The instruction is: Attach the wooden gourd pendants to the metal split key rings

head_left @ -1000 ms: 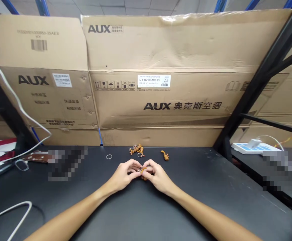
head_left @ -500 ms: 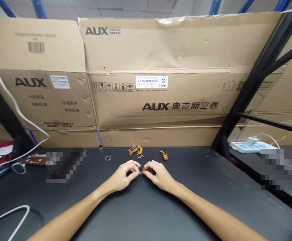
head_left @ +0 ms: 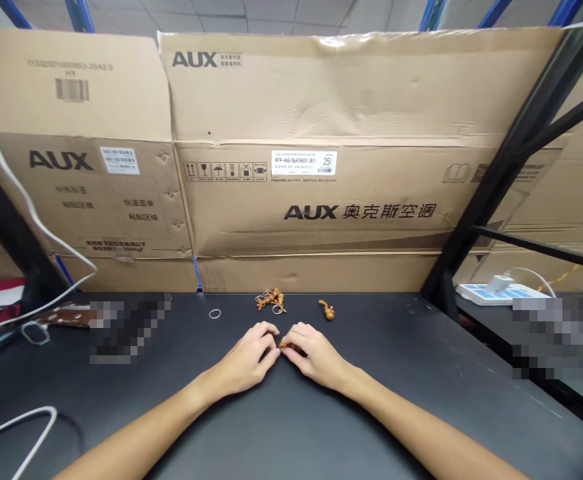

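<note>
My right hand (head_left: 316, 357) is closed around a small brown gourd charm (head_left: 295, 349), mostly covered by the fingers, with its orange cord end at the fingertips. Facing it, the fingertips of my left hand (head_left: 251, 357) are pinched close to that cord end. A metal key ring showed between the hands a moment ago; it is now hidden by the fingers. Beyond the hands, a cluster of gourd charms (head_left: 273, 300) with metal rings lies on the black table (head_left: 291, 427). A single gourd charm (head_left: 328, 311) with its cord lies to the right, and a loose key ring (head_left: 215, 314) to the left.
Cardboard boxes (head_left: 311, 233) stand upright along the table's back edge. A black metal frame post (head_left: 476, 187) rises at the right, with a power strip (head_left: 494, 293) behind it. White cable (head_left: 31, 420) and eyeglasses (head_left: 36, 332) lie at the left.
My fingertips have lowered slightly and drawn together. The ring that showed between them is now covered. The charms and loose ring on the table have stayed in place.
</note>
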Tool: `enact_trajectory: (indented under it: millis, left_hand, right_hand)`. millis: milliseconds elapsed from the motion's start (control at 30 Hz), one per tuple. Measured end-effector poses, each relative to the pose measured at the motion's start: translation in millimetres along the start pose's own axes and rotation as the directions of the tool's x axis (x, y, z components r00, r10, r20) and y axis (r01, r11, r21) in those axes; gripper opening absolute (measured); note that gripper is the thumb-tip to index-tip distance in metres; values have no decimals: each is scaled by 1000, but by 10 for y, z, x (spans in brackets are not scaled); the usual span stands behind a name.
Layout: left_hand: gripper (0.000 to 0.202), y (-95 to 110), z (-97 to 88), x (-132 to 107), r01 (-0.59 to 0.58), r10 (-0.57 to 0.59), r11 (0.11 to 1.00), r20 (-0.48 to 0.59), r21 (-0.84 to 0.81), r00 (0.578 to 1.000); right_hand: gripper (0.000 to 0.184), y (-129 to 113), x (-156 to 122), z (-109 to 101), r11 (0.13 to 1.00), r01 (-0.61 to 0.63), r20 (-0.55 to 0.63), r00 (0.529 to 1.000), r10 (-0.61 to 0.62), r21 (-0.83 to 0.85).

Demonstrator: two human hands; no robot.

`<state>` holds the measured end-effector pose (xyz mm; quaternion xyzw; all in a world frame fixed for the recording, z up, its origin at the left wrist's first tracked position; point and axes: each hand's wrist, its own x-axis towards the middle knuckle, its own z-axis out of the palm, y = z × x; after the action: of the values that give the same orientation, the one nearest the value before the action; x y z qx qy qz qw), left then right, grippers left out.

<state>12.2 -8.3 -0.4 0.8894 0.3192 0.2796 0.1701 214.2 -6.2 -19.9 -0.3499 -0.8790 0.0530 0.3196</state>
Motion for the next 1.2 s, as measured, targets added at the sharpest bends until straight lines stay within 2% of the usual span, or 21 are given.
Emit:
enact_trajectory:
  millis: [600,1000,1100,1200]
  left_hand:
    - [18,-3,23,7,49,-49,999,0,4,999]
    - [12,1,10,22,15,-16,1000,-25,-9,1000]
    - [12,13,12,10,43,-43,999,-26,3,999]
    - [24,3,28,-3,61,-60,997,-34,47,998]
  right_hand:
    - [11,-46,-14,-36,998,2,6,1000,-2,61]
    - [10,-7,-36,-2,996,-79,-33,996,81,44]
    - [10,-11,-37,-2,997,-63,-39,997,65,40]
    - [10,-34,-33,-9,1000,-3,-6,1000,3,19]
